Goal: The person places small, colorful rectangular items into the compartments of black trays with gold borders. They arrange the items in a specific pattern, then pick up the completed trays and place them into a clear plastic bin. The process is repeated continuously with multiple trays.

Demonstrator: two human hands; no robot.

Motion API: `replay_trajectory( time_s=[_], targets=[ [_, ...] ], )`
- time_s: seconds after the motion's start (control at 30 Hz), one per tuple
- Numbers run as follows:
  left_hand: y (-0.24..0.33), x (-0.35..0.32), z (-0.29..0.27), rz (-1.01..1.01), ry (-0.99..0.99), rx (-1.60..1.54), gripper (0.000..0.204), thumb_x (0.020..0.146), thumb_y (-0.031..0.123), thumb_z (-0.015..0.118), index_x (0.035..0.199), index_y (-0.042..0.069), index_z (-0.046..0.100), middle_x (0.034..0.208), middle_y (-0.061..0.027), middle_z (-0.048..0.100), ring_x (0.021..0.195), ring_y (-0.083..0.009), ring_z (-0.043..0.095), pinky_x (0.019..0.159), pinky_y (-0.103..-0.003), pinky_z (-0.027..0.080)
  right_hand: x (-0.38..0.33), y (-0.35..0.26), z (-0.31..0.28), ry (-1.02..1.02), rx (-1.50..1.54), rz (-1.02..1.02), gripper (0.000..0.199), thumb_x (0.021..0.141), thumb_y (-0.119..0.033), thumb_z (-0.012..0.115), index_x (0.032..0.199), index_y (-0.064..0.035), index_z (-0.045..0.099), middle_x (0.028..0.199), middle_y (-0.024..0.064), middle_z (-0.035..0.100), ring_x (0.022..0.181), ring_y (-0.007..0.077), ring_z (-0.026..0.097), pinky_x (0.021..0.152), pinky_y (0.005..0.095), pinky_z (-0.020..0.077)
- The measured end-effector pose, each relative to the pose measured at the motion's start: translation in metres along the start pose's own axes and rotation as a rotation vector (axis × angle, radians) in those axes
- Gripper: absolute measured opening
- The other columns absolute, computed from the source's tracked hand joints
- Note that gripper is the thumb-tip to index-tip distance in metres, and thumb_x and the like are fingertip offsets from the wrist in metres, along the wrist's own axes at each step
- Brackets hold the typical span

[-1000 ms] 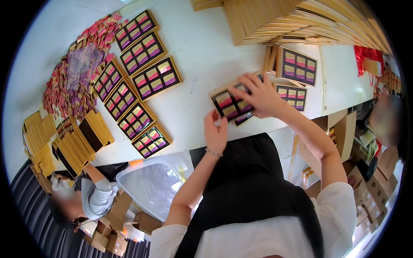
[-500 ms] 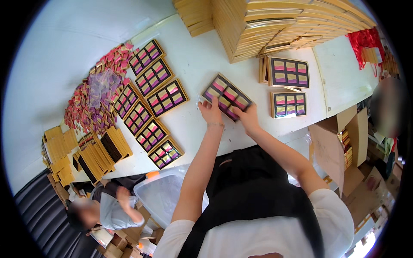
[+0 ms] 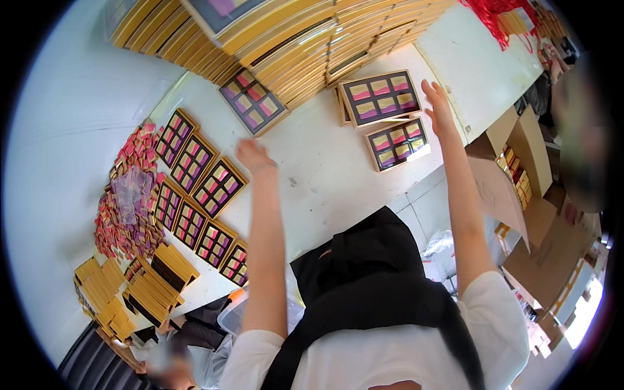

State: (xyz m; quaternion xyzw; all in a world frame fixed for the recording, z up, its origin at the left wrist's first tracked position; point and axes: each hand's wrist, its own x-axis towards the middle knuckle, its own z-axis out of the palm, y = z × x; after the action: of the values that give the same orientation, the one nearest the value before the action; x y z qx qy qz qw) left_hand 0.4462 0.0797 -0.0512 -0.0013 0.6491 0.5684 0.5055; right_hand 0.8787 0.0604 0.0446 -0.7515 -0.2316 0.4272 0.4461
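A dark gold-edged box (image 3: 253,104) with six pink, gold and purple pieces lies at the foot of the tall stack, clear of both hands. Just below its near edge is my left hand (image 3: 255,156), its fingers smeared by motion. My right hand (image 3: 439,112) is raised with fingers apart, holding nothing. It is nearest to a filled box (image 3: 381,97) lying on top of other boxes. In front of that sits another filled box (image 3: 397,144). Several more filled boxes (image 3: 194,162) form two slanting rows on the left.
A tall stack of gold-edged boxes (image 3: 312,52) stands at the far side. Left are a heap of small pink and purple pieces (image 3: 127,201) and stacked empty-looking trays (image 3: 153,286). An open carton (image 3: 497,182) stands right. A co-worker (image 3: 201,357) is at lower left.
The box I held in both hands now lies by the tall stack, released. My hands have parted, left hand leftward, right hand up and right. The whole view has shifted.
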Motion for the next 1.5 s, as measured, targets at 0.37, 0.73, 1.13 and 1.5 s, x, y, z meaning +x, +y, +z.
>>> replay_trajectory(
  time_s=[0.37, 0.73, 1.13, 1.5],
  targets=[
    [-0.068, -0.205, 0.120, 0.190, -0.749, 0.271, 0.055, 0.076, 0.010, 0.074, 0.121, -0.002, 0.044, 0.116, -0.0134, 0.057, 0.103, -0.0199, 0.058, 0.084, -0.033, 0.051, -0.026, -0.056, 0.004, -0.505, -0.010, 0.088, 0.037, 0.083, -0.026, 0.067, 0.114, -0.0058, 0.060, 0.095, 0.0028, 0.066, 0.085, 0.0110, 0.059, 0.075, 0.0245, 0.0453],
    [-0.140, -0.221, 0.069, -0.324, -0.919, 0.267, 0.086, 0.073, 0.006, 0.075, 0.141, 0.008, 0.023, 0.133, -0.0105, 0.046, 0.124, -0.0244, 0.046, 0.101, -0.041, 0.042, -0.031, 0.102, -0.103, -0.516, 0.399, 0.431, 0.040, 0.090, -0.038, 0.061, 0.115, -0.0070, 0.060, 0.110, 0.0064, 0.066, 0.104, 0.0199, 0.061, 0.092, 0.0347, 0.0470],
    [0.209, -0.106, 0.000, -0.166, -0.925, 0.490, 0.088, 0.059, 0.000, 0.073, 0.139, -0.005, 0.038, 0.126, -0.0129, 0.057, 0.116, -0.0236, 0.055, 0.104, -0.033, 0.037, -0.231, -0.009, 0.157, -0.941, 0.586, 0.342, 0.067, 0.086, -0.030, 0.064, 0.142, -0.0110, 0.033, 0.145, 0.0044, 0.039, 0.138, 0.0201, 0.029, 0.111, 0.0471, 0.0234],
    [0.130, -0.004, 0.027, -0.202, -0.754, -0.401, 0.097, 0.080, 0.069, 0.057, 0.146, 0.005, 0.027, 0.141, -0.0161, 0.044, 0.126, -0.0278, 0.047, 0.104, -0.044, 0.039, -0.124, 0.032, 0.250, -0.636, 0.936, 0.646, 0.043, 0.068, -0.009, 0.056, 0.108, 0.0007, 0.047, 0.142, 0.0154, 0.028, 0.145, 0.0313, -0.004, 0.112, 0.0605, -0.0035]
  ],
)
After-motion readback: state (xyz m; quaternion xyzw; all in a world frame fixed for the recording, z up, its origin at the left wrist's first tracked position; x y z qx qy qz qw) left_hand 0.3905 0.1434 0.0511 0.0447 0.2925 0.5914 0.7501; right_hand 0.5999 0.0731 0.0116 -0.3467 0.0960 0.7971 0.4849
